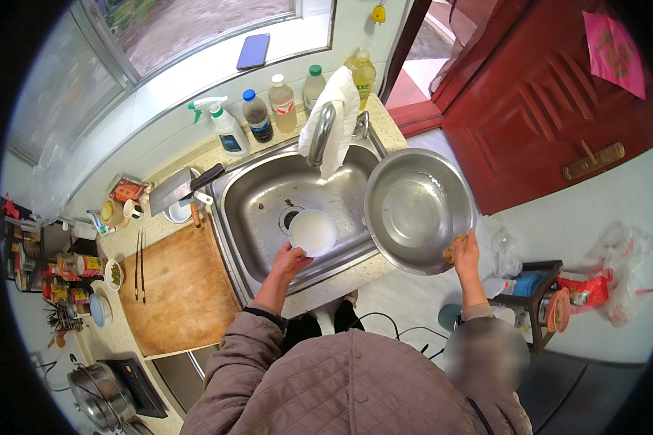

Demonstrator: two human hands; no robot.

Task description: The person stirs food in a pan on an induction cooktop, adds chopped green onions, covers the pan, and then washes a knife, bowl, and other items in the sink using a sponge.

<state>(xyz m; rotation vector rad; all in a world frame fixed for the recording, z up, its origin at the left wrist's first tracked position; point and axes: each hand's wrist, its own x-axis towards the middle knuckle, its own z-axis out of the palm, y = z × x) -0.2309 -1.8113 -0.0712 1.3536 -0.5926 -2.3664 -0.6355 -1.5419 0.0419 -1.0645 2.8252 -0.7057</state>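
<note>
My left hand [294, 261] grips the near rim of a small white bowl [313, 232], which is over the stainless steel sink [256, 185] beside its drain. Whitish liquid appears to fill the bowl. At the right, my right hand [465, 253] holds the rim of a large stainless steel basin [411, 209], with a yellow-brown scrubbing pad or sponge [450, 253] between the hand and the basin wall. The basin is tilted at the sink's right edge, and its inside looks wet. A white cloth [337, 103] hangs over the curved faucet [321, 136]. Small food scraps lie near the drain.
Left of the sink are a wooden cutting board [179, 293] with chopsticks [140, 266] and a cleaver [171, 190] resting across a bowl. A spray bottle [228, 130] and several other bottles line the back. A red door [544, 103] stands at the right, near a dark rack [538, 272].
</note>
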